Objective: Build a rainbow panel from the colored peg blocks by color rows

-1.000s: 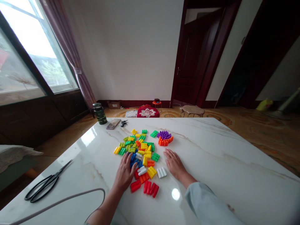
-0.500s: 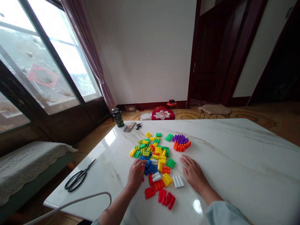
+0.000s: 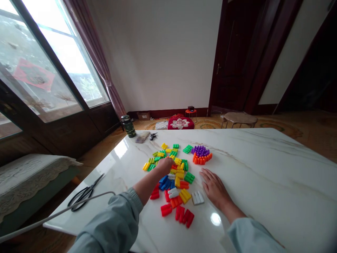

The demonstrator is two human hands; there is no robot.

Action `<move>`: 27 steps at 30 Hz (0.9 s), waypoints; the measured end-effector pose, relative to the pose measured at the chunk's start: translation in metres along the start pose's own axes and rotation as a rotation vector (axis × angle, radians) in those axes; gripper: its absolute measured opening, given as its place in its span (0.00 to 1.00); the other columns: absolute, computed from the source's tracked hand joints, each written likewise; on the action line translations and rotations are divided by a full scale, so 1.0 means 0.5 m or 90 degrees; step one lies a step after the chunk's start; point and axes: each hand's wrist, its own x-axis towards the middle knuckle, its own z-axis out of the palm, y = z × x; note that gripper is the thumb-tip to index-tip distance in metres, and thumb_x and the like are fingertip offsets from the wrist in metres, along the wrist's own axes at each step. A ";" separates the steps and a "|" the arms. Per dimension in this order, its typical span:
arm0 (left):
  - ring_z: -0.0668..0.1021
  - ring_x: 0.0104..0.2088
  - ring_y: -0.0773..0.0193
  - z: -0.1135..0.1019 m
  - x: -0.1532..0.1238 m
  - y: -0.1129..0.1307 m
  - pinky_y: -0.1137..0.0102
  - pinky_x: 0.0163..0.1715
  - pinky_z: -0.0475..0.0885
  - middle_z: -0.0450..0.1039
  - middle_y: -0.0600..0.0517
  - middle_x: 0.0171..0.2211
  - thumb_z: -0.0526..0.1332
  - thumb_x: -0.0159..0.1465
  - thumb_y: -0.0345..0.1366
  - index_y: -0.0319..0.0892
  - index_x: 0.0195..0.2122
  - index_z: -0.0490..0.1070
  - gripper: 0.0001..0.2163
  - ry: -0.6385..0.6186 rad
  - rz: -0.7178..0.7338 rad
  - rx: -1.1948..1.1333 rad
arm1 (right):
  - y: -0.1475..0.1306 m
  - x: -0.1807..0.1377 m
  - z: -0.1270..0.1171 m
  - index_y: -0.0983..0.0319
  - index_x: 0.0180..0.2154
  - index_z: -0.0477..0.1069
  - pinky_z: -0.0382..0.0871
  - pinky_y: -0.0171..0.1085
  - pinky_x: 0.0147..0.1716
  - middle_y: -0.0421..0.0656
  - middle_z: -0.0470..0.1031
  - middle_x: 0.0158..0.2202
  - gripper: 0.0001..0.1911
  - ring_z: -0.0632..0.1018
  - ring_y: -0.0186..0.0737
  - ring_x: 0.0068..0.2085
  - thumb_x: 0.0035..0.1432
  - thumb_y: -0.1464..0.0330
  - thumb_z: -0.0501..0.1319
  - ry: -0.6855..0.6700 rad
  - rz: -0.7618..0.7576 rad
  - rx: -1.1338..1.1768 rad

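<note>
My left hand [image 3: 165, 165] reaches over the middle of a loose pile of plastic building blocks, its fingers curled down among yellow and green ones. What it pinches is hidden, though a speck of orange shows at the fingertips. Flat on the table lies my right hand [image 3: 214, 186], open and empty. Left of its fingers is a green block [image 3: 189, 177], and below that a white block [image 3: 197, 198]. Blue blocks [image 3: 165, 183] and red blocks [image 3: 184, 215] are nearer to me. Beyond my right hand, purple blocks [image 3: 200, 151] and orange blocks [image 3: 202, 159] form a joined cluster.
Black-handled scissors [image 3: 85, 195] lie on the marble-patterned table [image 3: 263, 182] at left, with a grey cable [image 3: 52, 219] crossing in front. At the far left corner stand a dark green flask [image 3: 128, 126], a blurred-out flat object [image 3: 142, 137] and keys [image 3: 153, 136].
My left hand has moved away from the blue blocks, forward and right to the middle of the pile. My right hand stays flat on the table. The view has shifted slightly.
</note>
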 end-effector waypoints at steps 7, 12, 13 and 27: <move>0.76 0.48 0.58 -0.019 0.014 -0.004 0.57 0.48 0.73 0.71 0.46 0.51 0.60 0.66 0.39 0.41 0.52 0.69 0.15 -0.093 0.019 0.054 | -0.003 0.002 -0.004 0.64 0.56 0.70 0.60 0.46 0.61 0.49 0.68 0.61 0.23 0.67 0.46 0.61 0.60 0.71 0.51 -0.005 -0.004 0.009; 0.76 0.47 0.58 -0.031 0.017 -0.004 0.57 0.46 0.74 0.70 0.46 0.52 0.60 0.66 0.42 0.41 0.53 0.68 0.17 -0.106 0.011 0.066 | -0.004 0.003 -0.006 0.64 0.56 0.70 0.59 0.47 0.61 0.49 0.68 0.61 0.23 0.67 0.46 0.61 0.60 0.71 0.51 -0.009 0.000 0.006; 0.75 0.48 0.58 -0.032 0.018 -0.005 0.57 0.46 0.74 0.70 0.46 0.52 0.59 0.66 0.42 0.41 0.54 0.67 0.17 -0.106 0.007 0.069 | -0.004 0.003 -0.007 0.64 0.56 0.70 0.59 0.46 0.61 0.49 0.68 0.61 0.23 0.67 0.46 0.61 0.60 0.71 0.51 -0.010 0.002 0.004; 0.75 0.49 0.57 -0.026 -0.009 -0.021 0.58 0.48 0.74 0.69 0.45 0.53 0.61 0.65 0.40 0.42 0.55 0.67 0.18 -0.106 0.017 0.073 | -0.013 0.003 -0.013 0.63 0.55 0.70 0.60 0.46 0.61 0.49 0.68 0.60 0.23 0.67 0.45 0.61 0.60 0.73 0.51 0.001 0.009 0.011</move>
